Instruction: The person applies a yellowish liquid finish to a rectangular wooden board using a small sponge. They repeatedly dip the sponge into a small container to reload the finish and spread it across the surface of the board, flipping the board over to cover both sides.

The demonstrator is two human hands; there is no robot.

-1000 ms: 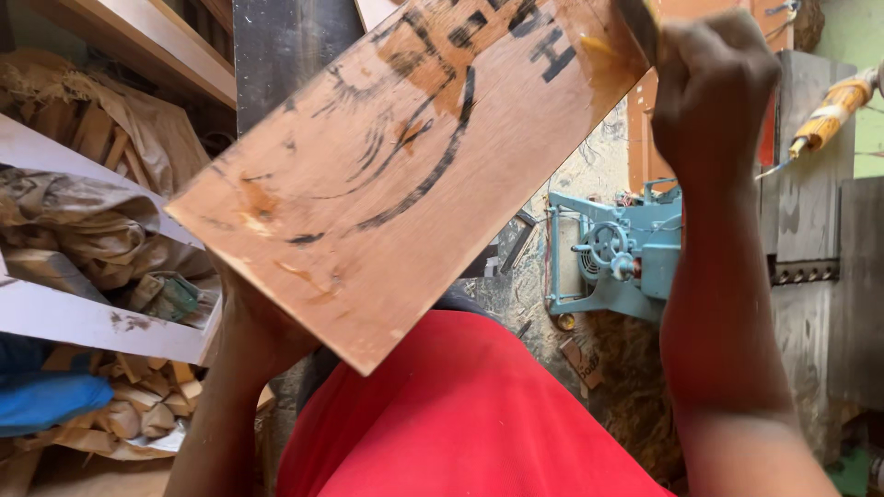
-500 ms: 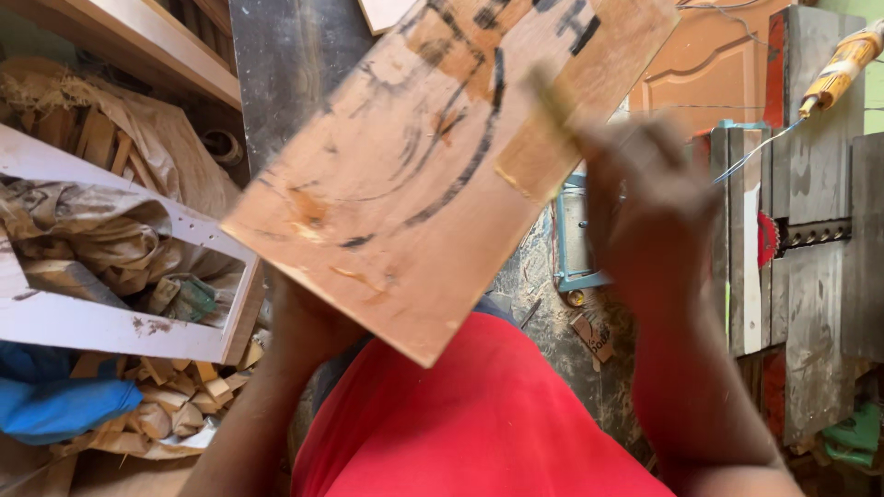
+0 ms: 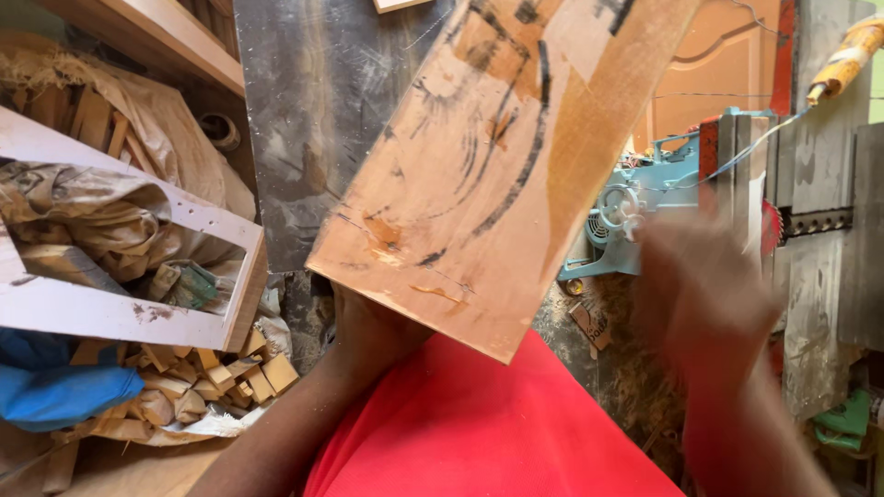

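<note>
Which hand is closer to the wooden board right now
Left. The left hand supports the wooden board from underneath at its lower edge; the blurred right hand is off to its right, apart.

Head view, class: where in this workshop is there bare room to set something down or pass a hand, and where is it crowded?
Bare room: the dark grey slab between the wooden shelf and the marked board held by the left hand. Crowded: offcut blocks and sacking under the white frame on the left; the blue machine beside the blurred right hand.
</note>
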